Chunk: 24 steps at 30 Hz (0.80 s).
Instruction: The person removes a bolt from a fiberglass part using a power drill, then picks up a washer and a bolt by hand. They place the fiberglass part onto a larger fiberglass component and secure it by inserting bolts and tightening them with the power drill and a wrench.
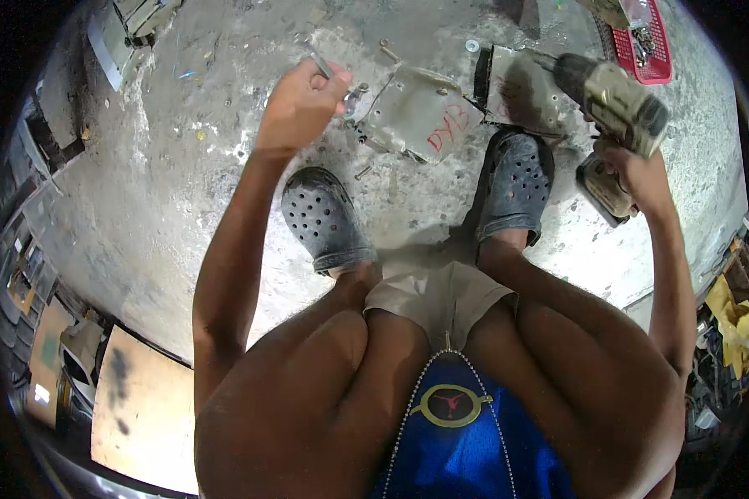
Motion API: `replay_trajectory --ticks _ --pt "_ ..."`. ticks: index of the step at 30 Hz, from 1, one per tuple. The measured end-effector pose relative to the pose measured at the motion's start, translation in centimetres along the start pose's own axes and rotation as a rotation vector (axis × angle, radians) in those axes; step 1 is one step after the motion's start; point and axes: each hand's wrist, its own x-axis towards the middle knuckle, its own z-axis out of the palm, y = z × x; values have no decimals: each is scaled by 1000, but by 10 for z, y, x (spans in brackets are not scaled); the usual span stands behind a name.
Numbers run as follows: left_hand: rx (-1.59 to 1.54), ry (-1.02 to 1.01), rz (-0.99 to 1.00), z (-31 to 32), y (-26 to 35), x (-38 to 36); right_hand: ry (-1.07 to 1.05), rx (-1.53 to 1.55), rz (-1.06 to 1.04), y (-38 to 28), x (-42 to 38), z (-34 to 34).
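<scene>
My left hand (303,101) is closed around a slim metal wrench (319,61) whose shaft sticks out past the fingers; its far end is hard to make out. In my right hand (638,173) is a tan and black cordless drill (620,100), gripped by the handle, its chuck pointing left. Between the hands lies a grey metal plate (414,109) with red marker writing, a bolt resting on it. Beside it on the right, a second metal plate (520,93) sits just under the drill's tip. Small hardware lies at the first plate's left edge, near my left hand.
A red plastic basket (659,51) with small metal hardware stands at the back right. Loose bolts (389,51) and a washer (472,46) lie on the concrete floor (166,191). My feet in grey clogs (323,218) are close to the plates. A wooden board (146,407) leans at lower left.
</scene>
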Motion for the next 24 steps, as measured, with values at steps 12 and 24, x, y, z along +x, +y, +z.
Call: replay_trajectory --ticks 12,24 --pt "754 -244 888 58 47 26 312 -849 -279 119 -6 -33" --pt "539 -393 531 64 40 -22 275 -715 -796 -35 25 26"
